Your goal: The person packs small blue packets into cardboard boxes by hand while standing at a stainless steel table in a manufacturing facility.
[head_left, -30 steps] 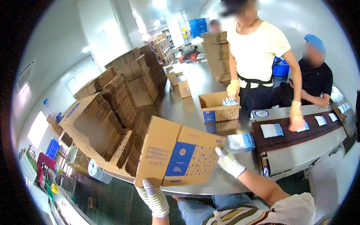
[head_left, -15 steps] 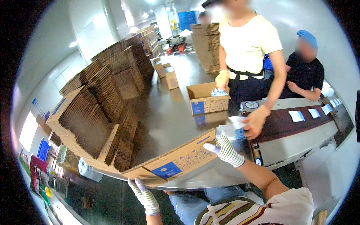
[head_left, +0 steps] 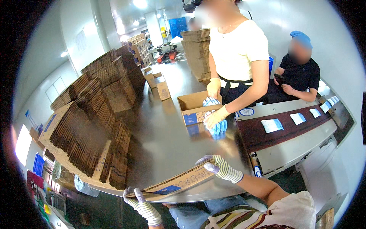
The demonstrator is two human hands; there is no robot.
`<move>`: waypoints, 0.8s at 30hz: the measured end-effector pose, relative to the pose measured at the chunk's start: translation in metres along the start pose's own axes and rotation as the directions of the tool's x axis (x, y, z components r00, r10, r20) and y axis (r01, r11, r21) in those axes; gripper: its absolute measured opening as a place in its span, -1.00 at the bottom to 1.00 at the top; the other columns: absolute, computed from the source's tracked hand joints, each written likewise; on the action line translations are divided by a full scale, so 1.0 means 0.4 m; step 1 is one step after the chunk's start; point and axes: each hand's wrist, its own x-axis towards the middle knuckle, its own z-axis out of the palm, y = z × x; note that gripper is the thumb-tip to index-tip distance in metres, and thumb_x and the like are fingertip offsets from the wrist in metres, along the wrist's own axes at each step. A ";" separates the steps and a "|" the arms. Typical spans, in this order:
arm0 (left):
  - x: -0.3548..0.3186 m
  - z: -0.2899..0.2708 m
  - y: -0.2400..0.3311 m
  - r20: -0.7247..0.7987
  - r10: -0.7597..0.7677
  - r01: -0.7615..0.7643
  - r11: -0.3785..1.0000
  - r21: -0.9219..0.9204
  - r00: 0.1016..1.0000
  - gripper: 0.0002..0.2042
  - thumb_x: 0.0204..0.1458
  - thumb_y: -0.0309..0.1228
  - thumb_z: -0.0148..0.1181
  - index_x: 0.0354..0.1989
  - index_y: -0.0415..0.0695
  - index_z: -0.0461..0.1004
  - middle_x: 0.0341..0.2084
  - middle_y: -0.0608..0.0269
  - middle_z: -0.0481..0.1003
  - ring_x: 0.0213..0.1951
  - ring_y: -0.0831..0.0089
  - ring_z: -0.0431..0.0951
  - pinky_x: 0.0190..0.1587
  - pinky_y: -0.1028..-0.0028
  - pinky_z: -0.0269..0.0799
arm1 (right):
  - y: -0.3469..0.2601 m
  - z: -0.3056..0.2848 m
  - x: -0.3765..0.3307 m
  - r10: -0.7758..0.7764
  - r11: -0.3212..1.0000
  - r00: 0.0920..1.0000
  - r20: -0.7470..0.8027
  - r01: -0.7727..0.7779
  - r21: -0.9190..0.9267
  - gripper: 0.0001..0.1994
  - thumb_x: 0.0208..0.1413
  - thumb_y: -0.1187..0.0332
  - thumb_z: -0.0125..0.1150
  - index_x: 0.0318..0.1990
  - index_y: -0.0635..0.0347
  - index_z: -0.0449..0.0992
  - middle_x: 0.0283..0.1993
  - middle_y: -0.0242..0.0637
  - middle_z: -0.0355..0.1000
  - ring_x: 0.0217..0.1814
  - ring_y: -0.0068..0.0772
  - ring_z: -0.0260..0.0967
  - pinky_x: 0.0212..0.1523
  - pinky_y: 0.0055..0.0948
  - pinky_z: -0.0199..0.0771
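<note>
The person nearest me holds a flat carton point(head_left: 179, 185), low in the middle of the frame, over the near edge of the counter point(head_left: 164, 141), so that I see it almost edge-on. The left hand point(head_left: 146, 209) has its fingers pinched on one end, and the right hand point(head_left: 225, 170) grips the other, thumb on the near face and fingers over the top edge. It looks thin as a board – no open mouth, no walls squared up – so I'd judge this one hardly begun: not opened out, nothing packed in it. Plenty more is undone besides, for stacks of flattened cardboard point(head_left: 82, 139) crowd the left side of the frame. Near the centre, things are further along: an open carton point(head_left: 192, 118) stands upright, part filled, with bare room toward its left end. A co-worker point(head_left: 238, 49) in a pale top has one gloved hand at that carton and the other on a clutch of packets point(head_left: 219, 128) just in front of it, not yet inside. On the conveyor belt point(head_left: 249, 141) at the right of the frame lies a spaced row of loose packets point(head_left: 272, 125), none of them boxed. Smaller open cartons point(head_left: 163, 91) stand above centre – whether they are filled, I cannot tell.
</note>
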 end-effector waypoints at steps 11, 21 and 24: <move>0.018 -0.036 -0.002 0.707 -0.202 0.354 0.932 -0.073 0.678 -0.33 -0.22 -0.43 0.10 0.19 -0.09 0.06 0.01 0.09 0.24 0.10 0.26 0.22 0.21 0.29 0.09 | 0.033 0.013 0.038 -0.144 0.917 0.989 -0.035 0.120 -0.380 -0.31 0.06 0.14 0.19 0.25 0.32 0.07 0.25 0.00 0.14 0.29 -0.11 0.08 0.31 -0.26 0.01; 0.098 -0.031 0.040 0.719 -0.158 -0.370 0.771 0.518 0.677 -0.29 -0.16 -0.57 0.10 0.26 -0.16 0.00 -0.04 -0.19 0.30 0.05 0.02 0.32 0.13 0.31 0.24 | 0.002 -0.049 0.073 -0.154 0.840 0.942 0.298 0.283 -0.464 -0.70 0.05 0.17 0.18 -0.15 0.16 0.51 -0.18 -0.21 0.46 -0.02 -0.22 0.32 0.05 -0.23 0.28; 0.074 -0.015 0.034 0.716 0.192 -0.710 0.443 0.547 0.671 -0.45 -0.12 -0.50 0.16 0.12 -0.19 0.19 -0.29 -0.12 0.38 -0.20 -0.11 0.41 -0.07 0.17 0.36 | 0.020 -0.057 0.058 -0.212 0.825 0.942 0.259 0.315 -0.469 -0.75 0.05 0.19 0.18 -0.22 0.14 0.52 -0.24 -0.25 0.49 -0.06 -0.26 0.34 0.02 -0.26 0.29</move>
